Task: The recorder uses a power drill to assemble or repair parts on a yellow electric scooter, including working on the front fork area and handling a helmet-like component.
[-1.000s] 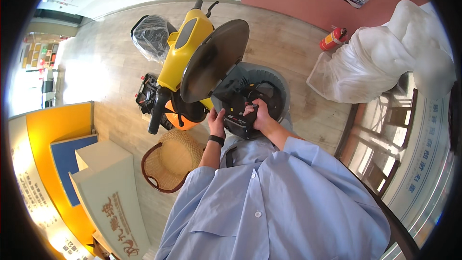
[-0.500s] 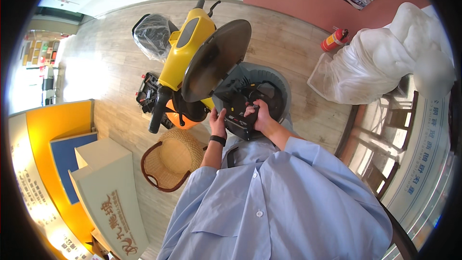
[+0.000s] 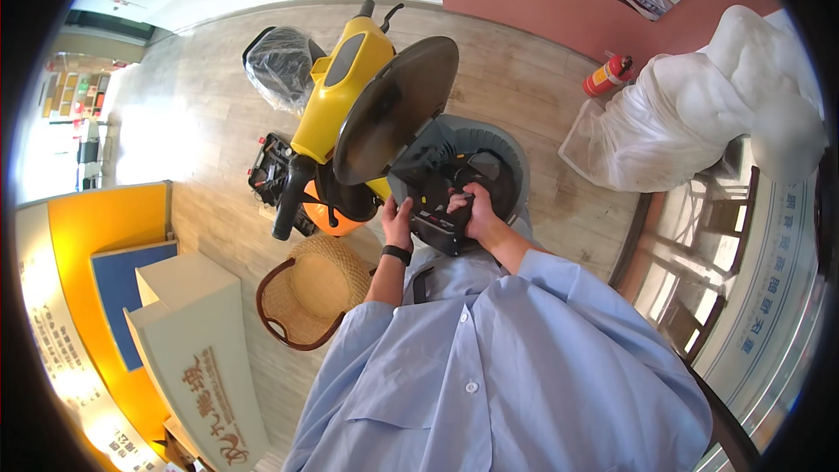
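Both hands are at a black boxy case (image 3: 440,232) with small light markings, tilted at the near edge of an open grey storage bin (image 3: 517,153). My left hand (image 3: 398,225), with a dark band at the wrist, presses its fingers against the case's left side. My right hand (image 3: 476,212) has its fingers curled over the case's right edge; what lies under them is partly hidden. Dark items lie inside the bin, too shadowed to name. A dark round seat (image 3: 398,109) stands tipped up beside the bin, next to the yellow scooter body (image 3: 345,79).
A woven basket (image 3: 328,275) with a brown rim stands at the left, by a white counter (image 3: 201,323). An open black toolbox (image 3: 271,170) lies beyond the handlebar. At the right are a red fire extinguisher (image 3: 607,77) and a plastic-wrapped white bulk (image 3: 647,127).
The hands and the black case have barely moved; the right fingers and the case seem shifted very slightly. The whole view has drifted a few pixels.
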`<state>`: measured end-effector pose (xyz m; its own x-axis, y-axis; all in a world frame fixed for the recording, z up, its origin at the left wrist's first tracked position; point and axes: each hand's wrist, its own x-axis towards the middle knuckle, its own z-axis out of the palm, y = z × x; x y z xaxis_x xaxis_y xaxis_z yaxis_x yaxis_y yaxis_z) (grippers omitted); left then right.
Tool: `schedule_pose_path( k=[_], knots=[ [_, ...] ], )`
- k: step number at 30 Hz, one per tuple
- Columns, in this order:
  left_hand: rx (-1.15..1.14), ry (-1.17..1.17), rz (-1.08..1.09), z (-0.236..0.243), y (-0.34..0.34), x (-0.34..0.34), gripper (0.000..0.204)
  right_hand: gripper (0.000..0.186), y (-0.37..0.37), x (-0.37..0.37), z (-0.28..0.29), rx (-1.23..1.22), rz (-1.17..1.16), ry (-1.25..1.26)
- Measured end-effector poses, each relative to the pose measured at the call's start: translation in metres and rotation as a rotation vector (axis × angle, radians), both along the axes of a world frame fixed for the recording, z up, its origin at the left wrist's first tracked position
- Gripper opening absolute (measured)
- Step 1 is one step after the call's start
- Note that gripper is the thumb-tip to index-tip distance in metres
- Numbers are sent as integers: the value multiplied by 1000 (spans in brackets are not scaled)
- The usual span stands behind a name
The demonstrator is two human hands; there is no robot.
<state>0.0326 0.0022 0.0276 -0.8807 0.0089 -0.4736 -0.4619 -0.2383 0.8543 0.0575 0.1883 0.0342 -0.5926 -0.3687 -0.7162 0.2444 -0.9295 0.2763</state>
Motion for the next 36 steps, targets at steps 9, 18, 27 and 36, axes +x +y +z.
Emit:
schedule_pose_path(
  k=[9,18,27,36],
  knots=[
    [-53,40,-29,15,5,-1,31,24,1,-4,-8,-232,-193,-38],
    [-101,40,-49,11,4,-3,32,24,-4,-4,-11,0,-76,25],
    [-79,11,-68,11,0,-3,34,22,3,-7,-7,-92,-77,-17],
    [-53,36,-81,10,-1,-4,34,21,1,-8,4,20,-38,-19]
  ],
)
